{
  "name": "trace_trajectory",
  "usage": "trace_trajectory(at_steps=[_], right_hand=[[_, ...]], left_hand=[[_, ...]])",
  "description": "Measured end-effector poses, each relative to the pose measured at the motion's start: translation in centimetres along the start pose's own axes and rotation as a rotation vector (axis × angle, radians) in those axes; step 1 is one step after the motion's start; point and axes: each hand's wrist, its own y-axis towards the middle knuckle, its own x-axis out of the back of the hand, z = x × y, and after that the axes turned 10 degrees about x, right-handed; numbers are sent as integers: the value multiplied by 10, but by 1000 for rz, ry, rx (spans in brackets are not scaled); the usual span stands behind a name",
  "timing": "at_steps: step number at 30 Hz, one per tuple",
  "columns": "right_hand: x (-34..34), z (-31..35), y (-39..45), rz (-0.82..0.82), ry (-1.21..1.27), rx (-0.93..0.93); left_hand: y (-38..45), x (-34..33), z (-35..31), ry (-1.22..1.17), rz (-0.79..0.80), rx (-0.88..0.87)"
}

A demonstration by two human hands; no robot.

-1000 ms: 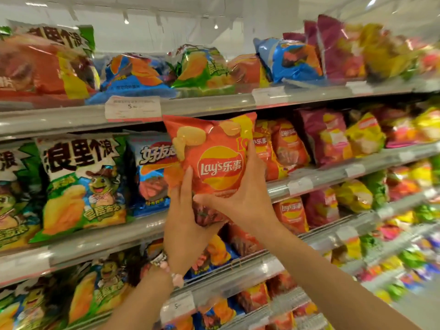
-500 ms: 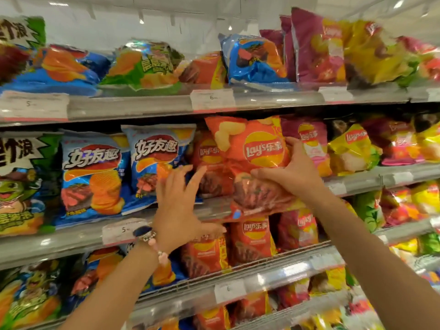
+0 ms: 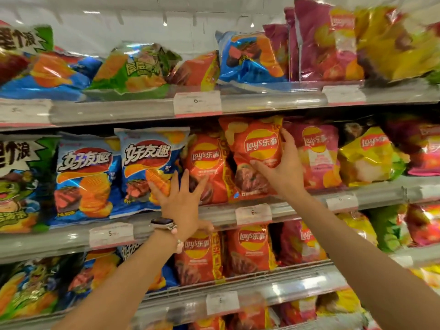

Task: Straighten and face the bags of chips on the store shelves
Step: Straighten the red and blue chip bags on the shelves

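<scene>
An orange-red Lay's bag (image 3: 256,148) stands upright on the middle shelf (image 3: 221,214), label facing out. My right hand (image 3: 282,170) grips its right side, thumb across the front. A second orange-red Lay's bag (image 3: 204,163) stands just left of it, slightly behind. My left hand (image 3: 183,198) hovers with fingers spread in front of that bag's lower part and the neighbouring blue chip bag (image 3: 150,167), holding nothing. Whether the fingertips touch a bag is unclear.
Another blue bag (image 3: 83,177) and a green bag (image 3: 16,182) fill the shelf's left end; pink (image 3: 316,153) and yellow (image 3: 366,156) Lay's bags fill the right. The top shelf (image 3: 262,103) holds slumped bags. Lower shelves are packed. Price tags (image 3: 253,213) line the shelf edges.
My right hand has pushed the orange-red Lay's bag further back and upright onto the middle shelf. The left hand moved up and right toward the neighbouring bags. The view shifted right.
</scene>
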Motion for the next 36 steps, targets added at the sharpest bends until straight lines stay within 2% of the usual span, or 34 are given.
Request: trace_trajectory(at_steps=[11, 19, 24, 36], right_hand=[[-11, -18, -1, 70, -132, -2], [-1, -16, -10, 202, -90, -46], [4, -12, -21, 253, -176, 105], [-4, -22, -14, 254, -330, 172]], left_hand=[[-1, 1, -1, 29, 25, -13], [-2, 1, 1, 25, 13, -25], [-2, 0, 1, 14, 13, -24], [1, 1, -1, 56, 5, 11]])
